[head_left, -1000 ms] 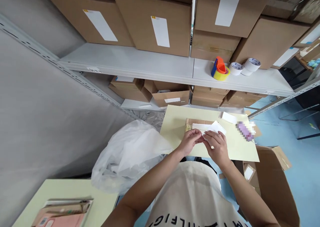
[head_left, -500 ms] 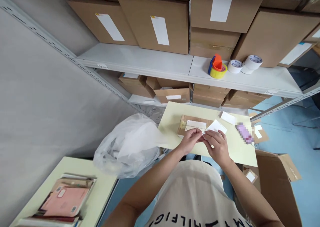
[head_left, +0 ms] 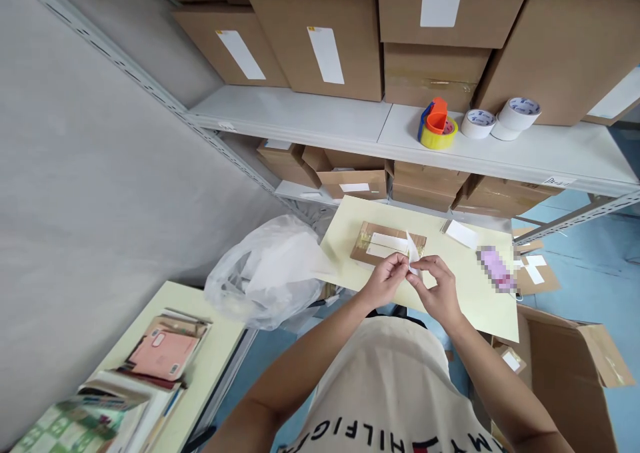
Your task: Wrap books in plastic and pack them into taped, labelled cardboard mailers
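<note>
Between my two hands, a small white label stands nearly edge-on above the table. My left hand pinches its lower left side with closed fingertips. On the other side my right hand grips it between thumb and fingers. Just beyond the hands lies a flat cardboard box with clear tape and a white label on top; my fingers cover its near right corner. To the right, a stack of blank white labels rests on the pale yellow table.
A blurred purple object lies near the table's right edge. A plastic bag bulges at the left. The shelf ahead carries cartons, a tape dispenser and white tape rolls. An open carton stands lower right.
The white label has turned from lying tilted and broad to the camera to nearly edge-on. My right hand's fingers have drawn back from its face. The camera view has shifted slightly.
</note>
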### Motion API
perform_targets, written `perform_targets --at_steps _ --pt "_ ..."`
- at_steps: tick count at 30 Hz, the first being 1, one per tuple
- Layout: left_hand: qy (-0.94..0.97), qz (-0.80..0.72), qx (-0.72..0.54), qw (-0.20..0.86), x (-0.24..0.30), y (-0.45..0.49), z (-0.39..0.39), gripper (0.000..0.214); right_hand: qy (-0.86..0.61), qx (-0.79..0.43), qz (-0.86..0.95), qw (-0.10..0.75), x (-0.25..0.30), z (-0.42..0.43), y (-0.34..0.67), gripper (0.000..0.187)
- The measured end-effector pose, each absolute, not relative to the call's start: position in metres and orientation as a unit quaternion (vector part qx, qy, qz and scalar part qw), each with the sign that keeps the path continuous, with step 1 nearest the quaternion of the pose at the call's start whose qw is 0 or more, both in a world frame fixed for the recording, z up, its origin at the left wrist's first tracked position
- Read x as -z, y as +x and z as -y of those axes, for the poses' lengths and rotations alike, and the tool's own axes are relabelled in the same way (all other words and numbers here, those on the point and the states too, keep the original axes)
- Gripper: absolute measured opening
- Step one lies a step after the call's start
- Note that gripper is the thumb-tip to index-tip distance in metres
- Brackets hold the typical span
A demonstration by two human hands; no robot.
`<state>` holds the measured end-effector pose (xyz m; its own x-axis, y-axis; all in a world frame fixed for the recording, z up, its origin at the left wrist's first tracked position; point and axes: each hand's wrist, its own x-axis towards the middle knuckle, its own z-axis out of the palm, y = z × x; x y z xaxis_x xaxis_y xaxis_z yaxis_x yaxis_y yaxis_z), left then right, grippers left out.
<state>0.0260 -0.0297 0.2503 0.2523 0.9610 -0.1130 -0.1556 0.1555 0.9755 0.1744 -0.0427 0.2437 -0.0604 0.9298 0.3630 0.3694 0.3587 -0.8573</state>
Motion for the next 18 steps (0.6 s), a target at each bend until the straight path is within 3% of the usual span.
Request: perform_targets --at_steps 7,18 --pt "0.572 -0.424 -0.411 0.570 -0.251 0.016 0.027 0.030 -0.458 -0.562 0.497 0.476 -0.237 0.032 0.166 0.026" --pt "0.537 -0.421 -0.386 0.621 -0.244 -0.020 0.005 0.033 -0.483 -0.625 0.432 0.435 -0.235 0.010 0.140 0.035"
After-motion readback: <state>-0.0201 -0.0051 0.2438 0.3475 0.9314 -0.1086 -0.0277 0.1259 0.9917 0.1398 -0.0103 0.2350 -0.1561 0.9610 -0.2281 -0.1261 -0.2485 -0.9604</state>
